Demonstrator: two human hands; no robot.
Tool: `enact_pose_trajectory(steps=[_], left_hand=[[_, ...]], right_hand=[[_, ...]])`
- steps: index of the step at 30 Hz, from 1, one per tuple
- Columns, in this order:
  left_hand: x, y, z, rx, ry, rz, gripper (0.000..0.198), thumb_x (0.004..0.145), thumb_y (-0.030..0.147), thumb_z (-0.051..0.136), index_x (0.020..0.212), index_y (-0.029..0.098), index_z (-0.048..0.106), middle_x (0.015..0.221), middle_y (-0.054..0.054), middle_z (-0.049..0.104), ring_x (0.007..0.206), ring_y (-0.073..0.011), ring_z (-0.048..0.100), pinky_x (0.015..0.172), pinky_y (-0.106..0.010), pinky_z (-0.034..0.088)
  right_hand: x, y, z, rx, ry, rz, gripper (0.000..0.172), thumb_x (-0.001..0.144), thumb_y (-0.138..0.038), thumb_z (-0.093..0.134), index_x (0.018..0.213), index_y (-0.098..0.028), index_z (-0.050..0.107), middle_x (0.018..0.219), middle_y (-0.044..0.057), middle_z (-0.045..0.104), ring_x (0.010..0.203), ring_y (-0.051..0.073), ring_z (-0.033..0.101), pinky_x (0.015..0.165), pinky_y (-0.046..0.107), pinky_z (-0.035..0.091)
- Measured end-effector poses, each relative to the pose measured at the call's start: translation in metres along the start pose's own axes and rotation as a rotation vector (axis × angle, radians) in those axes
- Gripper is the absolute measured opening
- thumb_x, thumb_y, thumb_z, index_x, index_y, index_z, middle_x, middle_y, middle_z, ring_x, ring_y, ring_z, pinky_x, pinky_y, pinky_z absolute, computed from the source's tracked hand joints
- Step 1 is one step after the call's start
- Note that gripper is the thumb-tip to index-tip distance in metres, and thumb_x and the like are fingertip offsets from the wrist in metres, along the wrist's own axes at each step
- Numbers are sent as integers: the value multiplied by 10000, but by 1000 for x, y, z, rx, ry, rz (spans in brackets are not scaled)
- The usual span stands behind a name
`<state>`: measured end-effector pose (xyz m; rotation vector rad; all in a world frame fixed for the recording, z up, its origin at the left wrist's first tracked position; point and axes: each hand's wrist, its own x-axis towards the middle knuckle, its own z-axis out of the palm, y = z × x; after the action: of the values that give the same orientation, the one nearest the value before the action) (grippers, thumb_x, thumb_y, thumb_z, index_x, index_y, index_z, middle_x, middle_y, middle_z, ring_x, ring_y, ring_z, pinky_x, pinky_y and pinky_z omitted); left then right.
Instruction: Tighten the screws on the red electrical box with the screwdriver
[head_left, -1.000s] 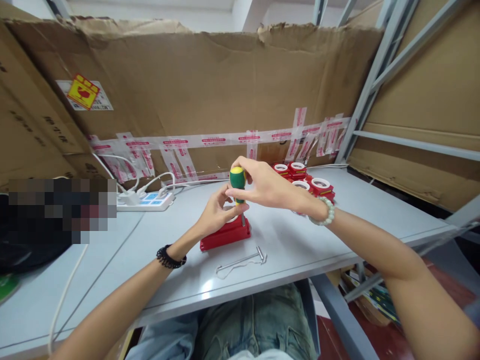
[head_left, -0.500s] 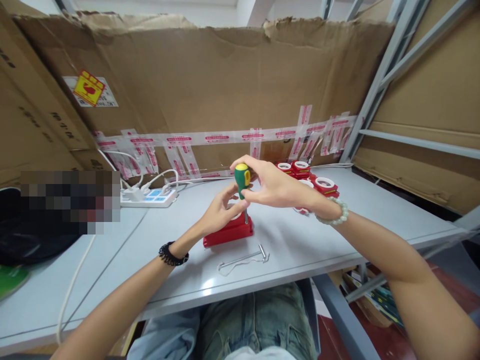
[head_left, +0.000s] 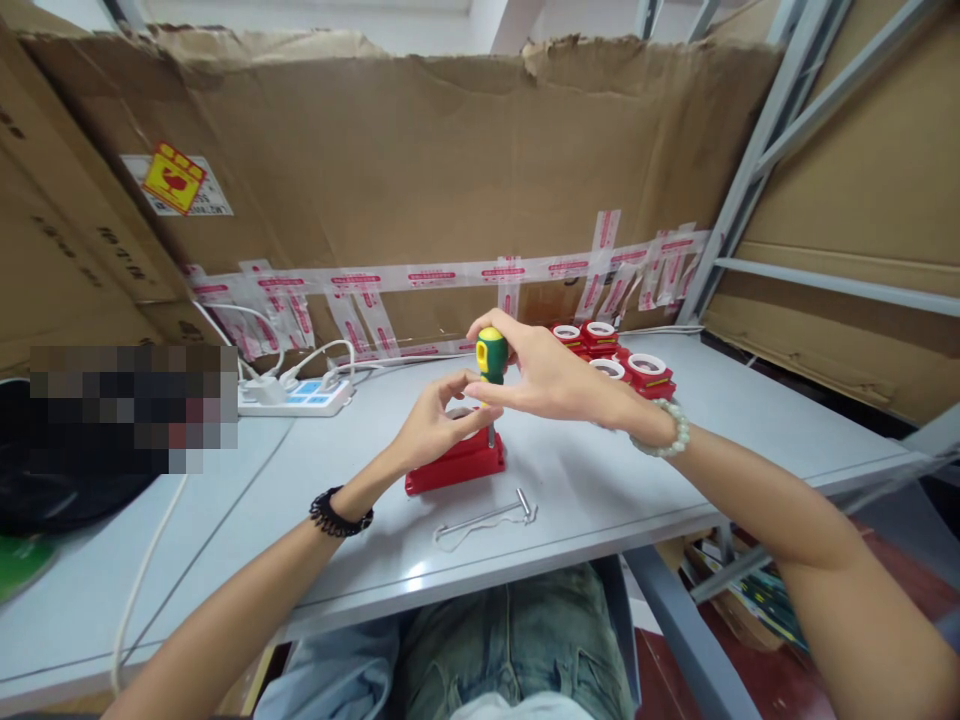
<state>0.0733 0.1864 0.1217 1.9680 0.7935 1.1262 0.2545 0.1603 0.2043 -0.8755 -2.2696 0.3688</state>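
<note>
A screwdriver (head_left: pixel 493 352) with a green and yellow handle stands almost upright near the table's middle. My right hand (head_left: pixel 544 375) is closed round its handle, with the thumb across the lower part. Its metal shaft points down at the right end of a red block (head_left: pixel 456 470) with a white ring on top. My left hand (head_left: pixel 435 428) curls over that block, thumb and fingers around the ring and close to the shaft; its fingertips are partly hidden. In front of the block lies a metal T-shaped rod (head_left: pixel 484 520) with a white cord.
Several red blocks with white rings (head_left: pixel 651 378) stand together at the back right. A white power strip (head_left: pixel 300 397) with plugs and cables sits at the back left, by a dark blurred-out item (head_left: pixel 82 490). Cardboard (head_left: pixel 420 170) walls the table's back edge.
The screwdriver handle has turned, its yellow patch now facing left instead of right. My right thumb and fingers have shifted on the handle. The left hand stays at the block.
</note>
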Motion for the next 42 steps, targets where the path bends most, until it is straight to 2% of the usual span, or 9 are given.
enact_pose_trajectory(steps=[5,9,12,17,20,24,27,35,42], left_hand=[[0,5,1,51,-33,24,260,830,399,669,993,210,598,1053,-30,628,1003,-197,565,833,-303,475],[-1,8,0,114,-10,42,210,840,384,656,906,193,599,923,-14,644,886,-180,582,825,-317,464],[-4,8,-1,241,18,57,266,828,396,671,984,203,576,989,-29,629,907,-196,578,827,-344,469],[-13,2,-6,726,-202,183,242,840,411,654,961,206,618,1162,-102,619,1130,-313,505,913,-472,389],[-15,3,-7,860,-285,171,182,865,368,615,900,192,635,1137,-114,626,1106,-323,512,869,-477,371],[-14,8,-7,895,-362,187,174,902,342,560,883,189,639,1125,-106,635,1104,-309,520,848,-451,353],[-12,10,-9,866,-401,184,149,912,300,533,904,193,637,1094,-83,657,1058,-282,551,831,-416,349],[-11,4,-11,834,-408,230,136,931,272,509,863,188,592,958,-45,667,923,-225,587,796,-376,312],[-10,-5,-9,874,-391,320,174,982,303,456,894,181,543,945,-60,632,900,-214,555,842,-380,331]], right_hand=[[0,1,2,43,-10,-6,375,757,-138,575,1107,-182,450,841,-17,540,714,116,498,648,254,398],[0,2,4,34,19,-1,384,777,-215,608,1122,-181,444,856,-12,538,713,118,495,654,263,405],[-1,4,6,36,33,0,368,780,-206,594,1115,-182,442,851,-11,532,722,121,501,664,267,408],[-3,9,6,84,24,0,503,737,-141,577,1192,-201,369,890,-9,519,728,117,500,652,261,411],[-3,7,6,43,23,31,485,755,-218,629,1163,-188,369,855,-15,505,698,118,485,640,273,407],[-2,6,6,19,28,39,450,784,-168,584,1173,-173,358,835,-18,494,690,118,490,662,288,421],[-1,6,7,75,12,25,543,728,-90,573,1209,-178,338,876,-9,500,732,122,510,668,280,433],[-2,6,8,172,49,-6,600,723,-65,561,1261,-183,323,936,8,538,779,126,549,706,294,476],[-1,9,1,229,144,-51,533,827,-181,578,1297,-206,328,948,17,566,808,143,577,785,347,515]])
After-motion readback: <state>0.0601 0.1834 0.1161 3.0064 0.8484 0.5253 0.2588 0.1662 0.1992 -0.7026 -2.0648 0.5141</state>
